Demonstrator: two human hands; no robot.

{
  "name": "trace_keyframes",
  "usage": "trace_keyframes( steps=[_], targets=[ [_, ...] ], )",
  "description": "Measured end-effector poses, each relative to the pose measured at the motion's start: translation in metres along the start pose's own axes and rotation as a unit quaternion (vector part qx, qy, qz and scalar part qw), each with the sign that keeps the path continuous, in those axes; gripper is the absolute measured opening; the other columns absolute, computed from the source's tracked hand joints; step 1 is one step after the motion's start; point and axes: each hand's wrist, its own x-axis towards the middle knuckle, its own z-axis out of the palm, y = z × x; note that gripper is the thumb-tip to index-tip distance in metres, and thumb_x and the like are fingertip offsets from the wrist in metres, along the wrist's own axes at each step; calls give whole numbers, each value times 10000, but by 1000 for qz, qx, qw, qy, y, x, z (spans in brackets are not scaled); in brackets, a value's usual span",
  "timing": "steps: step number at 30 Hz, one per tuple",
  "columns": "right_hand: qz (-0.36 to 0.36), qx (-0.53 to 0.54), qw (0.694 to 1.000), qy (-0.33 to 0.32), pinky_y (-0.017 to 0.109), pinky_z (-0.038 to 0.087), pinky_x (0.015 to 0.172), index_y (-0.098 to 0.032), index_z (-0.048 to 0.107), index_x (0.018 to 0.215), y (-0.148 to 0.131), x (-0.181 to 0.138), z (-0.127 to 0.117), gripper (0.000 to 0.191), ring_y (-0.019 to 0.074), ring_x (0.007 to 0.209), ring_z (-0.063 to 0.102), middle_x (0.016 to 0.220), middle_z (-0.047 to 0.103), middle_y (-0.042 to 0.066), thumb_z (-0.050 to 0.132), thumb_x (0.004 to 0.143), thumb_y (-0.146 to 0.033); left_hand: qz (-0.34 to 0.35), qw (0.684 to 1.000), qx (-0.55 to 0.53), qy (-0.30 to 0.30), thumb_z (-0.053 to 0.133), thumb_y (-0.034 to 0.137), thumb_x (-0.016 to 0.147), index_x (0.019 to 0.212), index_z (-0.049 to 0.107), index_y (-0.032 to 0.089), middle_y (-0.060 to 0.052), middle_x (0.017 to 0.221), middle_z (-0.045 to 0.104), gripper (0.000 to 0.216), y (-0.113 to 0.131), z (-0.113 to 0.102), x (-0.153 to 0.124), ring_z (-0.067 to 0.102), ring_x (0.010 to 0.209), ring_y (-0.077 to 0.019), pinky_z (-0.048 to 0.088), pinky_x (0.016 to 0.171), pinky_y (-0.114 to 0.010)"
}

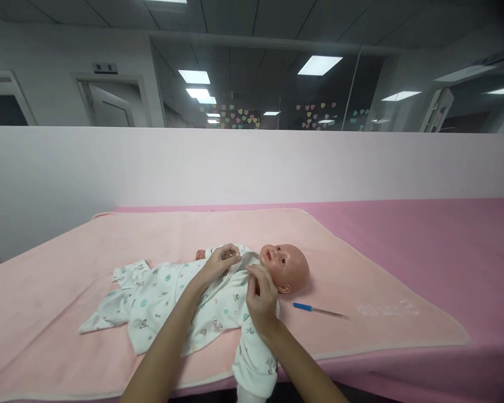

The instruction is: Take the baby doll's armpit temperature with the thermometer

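A baby doll [286, 267] lies on its back with its bald head to the right. It wears a white baby romper [168, 291] printed with small coloured figures, whose legs lie flat to the left. At the chest, my left hand [222, 263] has its fingers bent together on the romper's front edge. My right hand [261, 294], beside the doll's chin, pinches the cloth near the collar. One sleeve hangs toward me over the bed's near edge. The exact fingertip grip is partly hidden.
A peach blanket [361, 280] lies under the doll on a pink covered surface [466, 252]. To the right of the doll's head is a thermometer [319, 310] with a blue end. A white low wall [252, 168] runs along the back, with windows above it.
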Motion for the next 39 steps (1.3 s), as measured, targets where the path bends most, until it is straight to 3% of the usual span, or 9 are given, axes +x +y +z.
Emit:
trace_keyframes(
  steps=[6,9,15,21,32,39],
  targets=[
    [113,-25,993,-38,315,509,690,-162,518,1100,-1,1,4,289,196,859,611,974,629,110,401,836,-185,7,999,34,-31,667,381,653,779,555,147,56,523,414,288,0,1,-1,323,466,-57,223,454,-188],
    [135,-32,989,-54,310,500,669,-154,507,1113,0,1,4,313,195,820,610,946,627,107,392,825,-189,0,999,37,-28,640,401,678,779,589,143,38,545,449,282,2,1,-2,335,459,-59,235,442,-191],
    [102,16,995,-3,288,487,623,-180,557,946,0,1,2,203,167,719,600,828,631,74,377,859,-215,2,999,41,-28,610,387,706,774,658,138,6,594,536,262,3,2,-3,390,480,-68,283,444,-189],
    [100,-2,994,-36,267,461,592,-188,574,908,-1,4,2,202,155,662,583,726,617,38,381,870,-237,14,998,37,-41,639,332,692,798,703,132,-67,711,667,236,2,2,-3,561,645,-145,401,566,-219],
    [111,-34,992,-58,264,439,610,-175,578,931,-1,6,3,213,160,662,561,729,601,33,390,845,-228,-25,999,36,-33,653,304,682,847,709,130,-53,663,662,247,0,0,-2,530,564,-113,361,506,-201],
    [115,-41,991,-55,243,421,553,-164,585,906,2,5,4,187,134,560,521,678,585,15,425,829,-222,-24,999,32,-30,638,329,699,916,689,111,-56,671,650,312,-3,-2,-1,519,569,-110,365,509,-202]
  ],
)
